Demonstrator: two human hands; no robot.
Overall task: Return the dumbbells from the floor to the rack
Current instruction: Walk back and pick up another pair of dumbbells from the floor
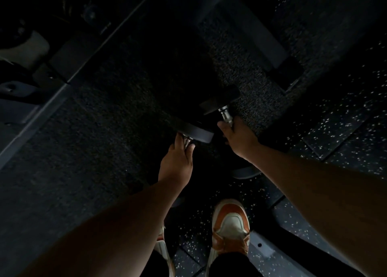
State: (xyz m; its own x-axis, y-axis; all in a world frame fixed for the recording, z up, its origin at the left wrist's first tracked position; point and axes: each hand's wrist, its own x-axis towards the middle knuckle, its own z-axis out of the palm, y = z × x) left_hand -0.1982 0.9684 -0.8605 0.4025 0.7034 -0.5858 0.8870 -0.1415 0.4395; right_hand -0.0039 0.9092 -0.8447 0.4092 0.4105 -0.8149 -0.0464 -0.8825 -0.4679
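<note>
The scene is very dark. My left hand (pixel 178 161) is closed around the chrome handle of a black dumbbell (pixel 196 131), whose far head shows just beyond my fingers. My right hand (pixel 237 135) grips the chrome handle of a second black dumbbell (pixel 219 101), its far head pointing up and left. Both dumbbells are over a dark coarse mat (pixel 125 130). I cannot tell whether they rest on it or are lifted. The near heads are mostly hidden under my hands and wrists.
Dark metal frame bars (pixel 69 67) of equipment run diagonally at the upper left, and another bar (pixel 261 40) at the upper right. Speckled rubber floor tiles (pixel 345 130) lie to the right. My orange-and-white shoes (pixel 230 230) stand at the bottom centre.
</note>
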